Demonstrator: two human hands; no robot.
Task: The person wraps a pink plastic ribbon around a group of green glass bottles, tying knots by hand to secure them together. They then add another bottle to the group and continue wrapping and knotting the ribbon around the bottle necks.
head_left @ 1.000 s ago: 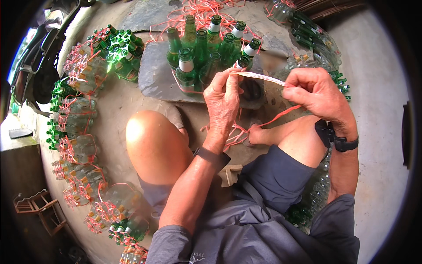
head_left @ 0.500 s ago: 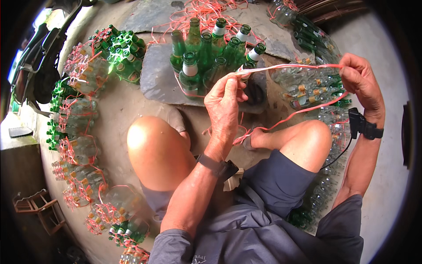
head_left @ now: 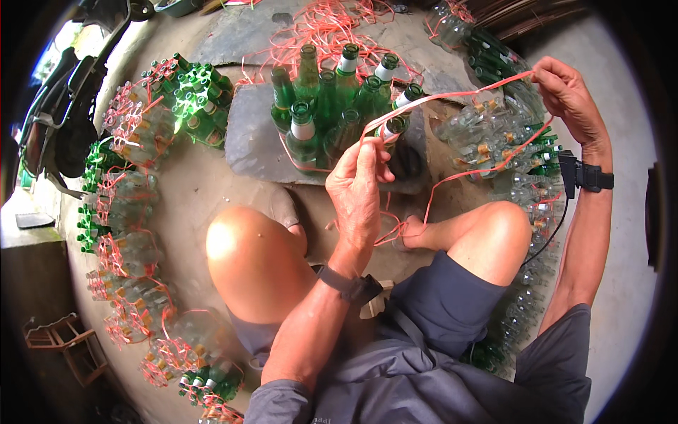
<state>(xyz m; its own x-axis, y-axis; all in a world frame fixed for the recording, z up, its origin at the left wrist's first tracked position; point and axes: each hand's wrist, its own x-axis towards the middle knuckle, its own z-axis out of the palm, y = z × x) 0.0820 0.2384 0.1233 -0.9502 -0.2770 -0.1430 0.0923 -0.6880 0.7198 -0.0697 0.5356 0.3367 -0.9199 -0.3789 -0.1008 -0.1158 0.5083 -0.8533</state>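
A red plastic strap (head_left: 445, 94) runs between my hands in a loose arc. My left hand (head_left: 358, 185) pinches one part of it in front of the green bottles. Up at the right, my right hand (head_left: 565, 90) has the strap closed between its fingertips, and a tail drops from there toward my feet. A cluster of green glass bottles (head_left: 302, 134) stands upright on a dark slab (head_left: 247, 145), with a red strap passing round its lower part. My left fingertips overlap the nearest right bottle in view; whether they touch it I cannot tell.
Tangled red straps (head_left: 321, 32) lie behind the slab. Bundled clear bottles (head_left: 134, 187) line the left side, with green bottles (head_left: 205, 106) at the far left. More clear bottles (head_left: 487, 127) lie on the right. A small wooden stool (head_left: 67, 343) sits at lower left.
My right hand has risen slightly and moved a little left. The strap between my hands has gone from nearly straight to slack and bowed, and its hanging tail has swung.
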